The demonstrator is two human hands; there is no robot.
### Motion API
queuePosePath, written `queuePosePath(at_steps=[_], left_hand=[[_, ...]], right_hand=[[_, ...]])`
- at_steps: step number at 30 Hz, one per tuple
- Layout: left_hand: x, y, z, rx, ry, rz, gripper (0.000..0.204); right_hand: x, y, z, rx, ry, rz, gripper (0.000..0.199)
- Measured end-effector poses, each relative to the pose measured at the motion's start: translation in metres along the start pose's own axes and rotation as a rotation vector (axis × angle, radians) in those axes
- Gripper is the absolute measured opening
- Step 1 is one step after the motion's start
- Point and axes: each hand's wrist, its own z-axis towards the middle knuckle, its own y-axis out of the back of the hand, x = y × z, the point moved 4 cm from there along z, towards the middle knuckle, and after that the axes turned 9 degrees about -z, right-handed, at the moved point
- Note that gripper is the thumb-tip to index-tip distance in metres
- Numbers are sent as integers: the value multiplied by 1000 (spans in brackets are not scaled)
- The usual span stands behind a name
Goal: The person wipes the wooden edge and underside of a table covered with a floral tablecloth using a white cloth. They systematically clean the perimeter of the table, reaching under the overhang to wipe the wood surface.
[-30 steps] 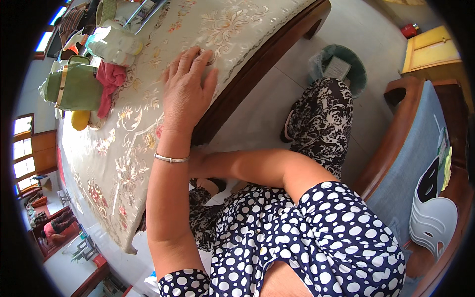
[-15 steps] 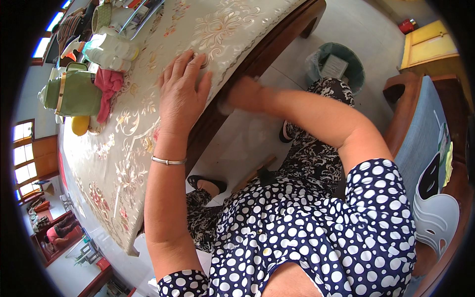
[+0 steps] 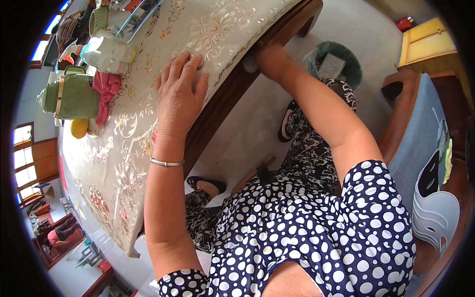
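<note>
My left hand (image 3: pixel 179 91) lies flat on the flowered tablecloth (image 3: pixel 131 128), fingers stretched out, a metal bangle (image 3: pixel 167 162) on its wrist. Against the dark wooden side (image 3: pixel 232 81) of the table, just below the cloth's edge, is my right hand (image 3: pixel 272 60), smeared by motion. Its fingers look closed, and a small pale, greyish thing (image 3: pixel 250 63) shows at them, too blurred to name.
On the table's left stand a green kettle-like pot (image 3: pixel 76 96), a pink cloth (image 3: pixel 105 94), a yellow round thing (image 3: pixel 79 127) and clear bottles (image 3: pixel 106 52). A lined bin (image 3: pixel 352 62) is on the floor. Beside me, a blue-cushioned wooden seat (image 3: pixel 408 128) carries a pale mask-like piece (image 3: pixel 435 215).
My right hand has slid up and to the right along the table's wooden side, away from my left hand. The left hand has hardly moved.
</note>
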Motion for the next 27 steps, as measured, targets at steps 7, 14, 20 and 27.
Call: queuePosePath(at_steps=[7,14,20,27], left_hand=[[-1,-1,0,-11,9,-6,36],[-4,-1,1,-44,-3,1,36],[-5,0,1,-41,-2,-20,36],[-4,-1,3,-31,-9,-24,35]], right_hand=[[94,23,-32,-301,217,219,23],[186,46,-55,-372,386,415,22],[272,52,-52,-271,468,491,16],[325,72,-61,-450,461,1125,14]])
